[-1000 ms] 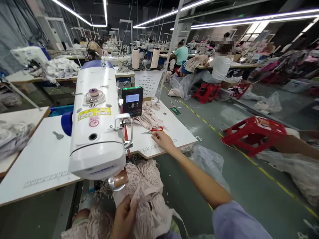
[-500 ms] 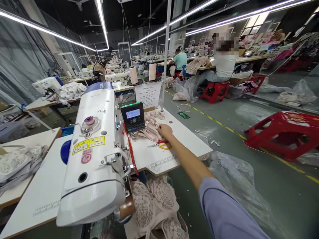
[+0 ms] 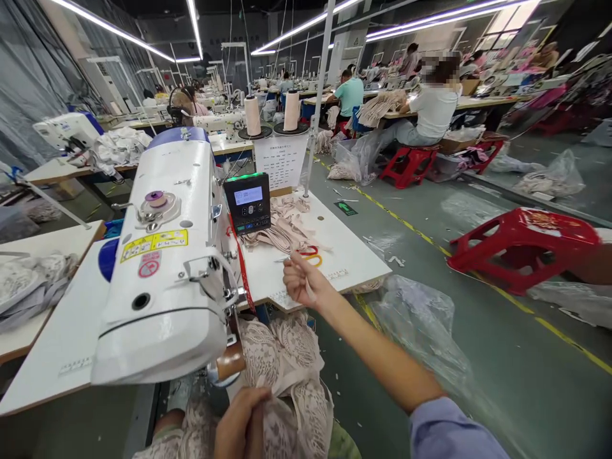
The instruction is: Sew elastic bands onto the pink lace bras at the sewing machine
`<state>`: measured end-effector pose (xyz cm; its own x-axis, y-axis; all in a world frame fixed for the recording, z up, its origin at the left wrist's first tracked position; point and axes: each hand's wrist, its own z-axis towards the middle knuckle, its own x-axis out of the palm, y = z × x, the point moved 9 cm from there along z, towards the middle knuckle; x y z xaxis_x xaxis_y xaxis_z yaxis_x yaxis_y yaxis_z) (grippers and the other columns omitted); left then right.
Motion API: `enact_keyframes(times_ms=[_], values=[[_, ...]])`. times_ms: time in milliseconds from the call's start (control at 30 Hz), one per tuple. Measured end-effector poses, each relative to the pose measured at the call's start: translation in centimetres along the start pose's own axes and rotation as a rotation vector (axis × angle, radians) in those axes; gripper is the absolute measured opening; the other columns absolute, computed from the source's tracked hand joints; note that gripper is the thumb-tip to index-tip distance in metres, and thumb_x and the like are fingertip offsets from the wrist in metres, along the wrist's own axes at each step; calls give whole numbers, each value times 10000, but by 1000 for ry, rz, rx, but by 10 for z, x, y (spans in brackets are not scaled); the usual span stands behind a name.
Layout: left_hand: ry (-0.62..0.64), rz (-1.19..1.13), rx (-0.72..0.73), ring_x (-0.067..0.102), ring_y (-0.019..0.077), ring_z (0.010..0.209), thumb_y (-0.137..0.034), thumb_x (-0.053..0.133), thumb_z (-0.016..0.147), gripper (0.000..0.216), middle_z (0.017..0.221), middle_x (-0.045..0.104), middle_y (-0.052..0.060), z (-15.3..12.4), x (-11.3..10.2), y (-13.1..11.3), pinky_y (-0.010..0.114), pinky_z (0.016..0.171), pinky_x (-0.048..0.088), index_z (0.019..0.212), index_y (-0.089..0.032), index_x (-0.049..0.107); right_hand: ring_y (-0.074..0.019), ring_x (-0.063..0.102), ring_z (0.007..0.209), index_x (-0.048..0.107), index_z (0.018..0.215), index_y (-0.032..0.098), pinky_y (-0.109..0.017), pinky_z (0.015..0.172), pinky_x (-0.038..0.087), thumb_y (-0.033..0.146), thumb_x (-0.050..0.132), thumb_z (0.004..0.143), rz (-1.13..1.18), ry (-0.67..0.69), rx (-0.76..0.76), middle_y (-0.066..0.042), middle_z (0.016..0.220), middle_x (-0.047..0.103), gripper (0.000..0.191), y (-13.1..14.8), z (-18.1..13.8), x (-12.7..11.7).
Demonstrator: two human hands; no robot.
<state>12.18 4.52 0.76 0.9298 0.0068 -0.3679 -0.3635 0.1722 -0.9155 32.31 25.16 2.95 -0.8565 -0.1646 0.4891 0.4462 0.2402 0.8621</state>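
At the front edge of the white counter [image 3: 335, 261], the right hand [image 3: 299, 280] is raised a little above the surface, and its grip is closed narrow on a thin pale strip [image 3: 310, 292], which hangs down from between the fingers. From this hand, at about 12 o'clock and just beside it, the scissors [image 3: 308, 255] with red and yellow handles lie flat on the counter. A loose pile of beige straps [image 3: 282, 229] lies further at 11 o'clock, touching the scissors at its near side.

The left hand [image 3: 241, 427] is low, at about 7 o'clock from the right hand and well apart from it. Its grip is closed on the pink lace fabric [image 3: 287, 370], which hangs in folds below the counter edge and over the lap.

The white sewing machine [image 3: 162, 255] stands at 9 o'clock from the right hand, with its long body toward the camera. The black control panel [image 3: 247, 203] with a lit screen is fixed on its right side, near the straps. A paper sheet [image 3: 281, 162] with printed lines stands behind the pile, and two big thread cones [image 3: 271, 113] stand further behind.

On the floor at 3 o'clock a red plastic stool [image 3: 521, 245] lies tipped over, and a clear plastic bag [image 3: 421, 319] is between it and the counter. Other persons sit at far counters.
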Motion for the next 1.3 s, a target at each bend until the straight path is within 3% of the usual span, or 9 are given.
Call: enact_keyframes(times_ms=[200, 300, 400, 533, 667, 900, 1067, 1200, 1300], values=[[126, 46, -138, 670, 241, 1046, -358, 541, 930, 296, 1129, 723, 96, 11, -8, -9, 308, 888, 520, 1152, -211, 669, -105, 450, 574, 564, 826, 192, -269, 690, 457, 572, 571, 908, 417, 249, 148, 68, 574, 370, 388, -75, -96, 105], [221, 8, -139, 648, 212, 852, -361, 572, 906, 217, 913, 713, 64, 8, 5, -13, 273, 754, 500, 937, -174, 677, -102, 456, 577, 577, 828, 185, -261, 668, 425, 583, 546, 922, 431, 258, 162, 61, 582, 396, 410, -94, -121, 125], [265, 5, -170, 544, 149, 641, -344, 537, 925, 298, 680, 627, 17, 3, 12, -11, 235, 610, 417, 693, -168, 598, -113, 479, 636, 579, 835, 200, -268, 701, 425, 582, 569, 908, 400, 220, 209, 49, 631, 426, 389, -102, -131, 121], [279, -51, -248, 523, 128, 590, -362, 472, 963, 356, 628, 617, 7, 0, 12, -9, 223, 575, 384, 682, -171, 580, -159, 536, 881, 647, 922, 195, -291, 823, 419, 581, 584, 898, 71, 227, 269, -23, 892, 563, 392, -109, -140, 97], [243, -61, -198, 522, 126, 599, -365, 469, 969, 353, 636, 601, 5, 6, 12, -29, 224, 574, 386, 706, -171, 602, -151, 546, 821, 661, 979, 194, -287, 779, 433, 566, 660, 846, -8, 249, 361, -21, 870, 596, 396, -117, -149, 82], [99, 203, 233, 692, 204, 969, -225, 471, 967, 288, 1053, 750, 79, 27, -17, -63, 289, 871, 524, 1146, -221, 696, -75, 397, 449, 700, 826, 175, -217, 440, 319, 524, 827, 657, -167, -133, 130, 58, 510, 503, 408, -83, -104, 37], [-129, 693, 160, 688, 189, 917, -262, 440, 981, 330, 1103, 692, 100, 31, -55, -34, 229, 708, 530, 1195, -234, 689, -128, 578, 527, 674, 822, 176, -236, 496, 435, 513, 758, 736, -276, 59, 186, -3, 581, 644, 357, -87, -77, 64], [-64, 755, 69, 621, 149, 681, -332, 438, 986, 352, 870, 625, 63, 29, -60, -24, 208, 535, 444, 1236, -259, 675, -144, 595, 530, 613, 829, 212, -258, 511, 448, 398, 710, 783, -375, 134, 104, 12, 610, 633, 215, -81, -68, 88], [63, 642, 83, 644, 181, 756, -326, 446, 983, 378, 878, 681, 71, 28, -62, -17, 235, 627, 474, 1315, -261, 615, -153, 558, 525, 588, 761, 228, -286, 535, 442, 344, 650, 804, -544, 123, 7, 17, 604, 587, 138, -74, -60, 95]])
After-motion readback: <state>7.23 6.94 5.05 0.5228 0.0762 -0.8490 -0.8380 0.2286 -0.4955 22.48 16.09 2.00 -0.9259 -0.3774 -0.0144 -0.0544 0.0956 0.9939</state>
